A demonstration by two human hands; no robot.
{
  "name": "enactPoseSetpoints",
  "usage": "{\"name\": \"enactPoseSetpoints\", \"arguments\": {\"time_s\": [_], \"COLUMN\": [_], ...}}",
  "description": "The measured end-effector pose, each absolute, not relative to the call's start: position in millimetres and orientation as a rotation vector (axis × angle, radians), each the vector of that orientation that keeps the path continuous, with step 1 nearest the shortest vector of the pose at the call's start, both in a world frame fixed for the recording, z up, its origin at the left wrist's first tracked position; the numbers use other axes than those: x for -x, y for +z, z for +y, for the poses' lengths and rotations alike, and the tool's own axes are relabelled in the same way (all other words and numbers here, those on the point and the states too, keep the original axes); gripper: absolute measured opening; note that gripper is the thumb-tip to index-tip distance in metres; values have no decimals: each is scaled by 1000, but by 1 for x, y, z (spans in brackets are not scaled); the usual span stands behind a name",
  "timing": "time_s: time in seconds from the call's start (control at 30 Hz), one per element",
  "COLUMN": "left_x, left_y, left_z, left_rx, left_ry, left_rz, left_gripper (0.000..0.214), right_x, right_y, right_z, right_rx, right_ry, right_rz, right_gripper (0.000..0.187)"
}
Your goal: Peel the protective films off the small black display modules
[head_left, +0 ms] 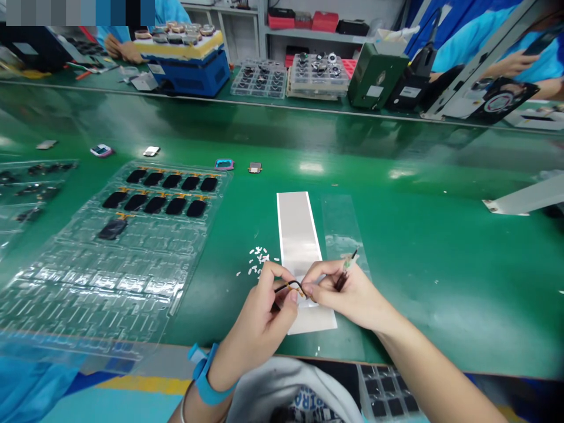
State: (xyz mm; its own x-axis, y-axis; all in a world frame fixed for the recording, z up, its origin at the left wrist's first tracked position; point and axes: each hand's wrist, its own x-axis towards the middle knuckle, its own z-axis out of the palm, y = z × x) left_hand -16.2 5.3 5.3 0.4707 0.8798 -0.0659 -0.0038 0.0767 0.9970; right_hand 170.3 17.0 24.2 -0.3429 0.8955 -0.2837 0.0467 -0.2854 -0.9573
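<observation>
Amber and black, a thin flexible lead [291, 286] arcs between the person's two hands, just above the lower part of a white-edged peel-off liner strip [297, 235] on the green desk [445, 299]. The left hand [259, 317] pinches one end of the lead between thumb and forefinger, with the other fingers curled in. The right hand [348, 294] comes in from the opposite side, its fingertips [315, 288] pressed together at the lead's other end. A small dark part with a clear tip [346, 271] sits in that same hand, angled up and away; this view does not settle what it is.

The step in hand appears to be fine fingertip work on the lead itself, with both hands close together and no tool touching it. The moment seems to call for two steady pinches, since a strip this slender could easily kink. The lead bends in a shallow curve, with its amber section toward the middle.

A scatter of tiny white flecks [258, 258] lies just left of the liner, and a clear film sheet [341, 229] lies just right of it. Further left, a clear blister tray [154, 235] holds rows of black modules. A blue wrist strap [205, 376] circles the left wrist.
</observation>
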Motion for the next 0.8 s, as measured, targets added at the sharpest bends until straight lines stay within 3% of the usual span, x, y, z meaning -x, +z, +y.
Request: {"name": "enactPoseSetpoints", "arguments": {"time_s": [0.8], "left_x": [20], "left_y": [7], "left_z": [7], "left_rx": [-1263], "left_ry": [645], "left_rz": [732], "left_gripper": [10], "right_x": [-169], "right_y": [27], "right_z": [17], "right_rx": [1221], "right_ry": [1829], "right_rz": [-1146], "right_gripper": [31]}}
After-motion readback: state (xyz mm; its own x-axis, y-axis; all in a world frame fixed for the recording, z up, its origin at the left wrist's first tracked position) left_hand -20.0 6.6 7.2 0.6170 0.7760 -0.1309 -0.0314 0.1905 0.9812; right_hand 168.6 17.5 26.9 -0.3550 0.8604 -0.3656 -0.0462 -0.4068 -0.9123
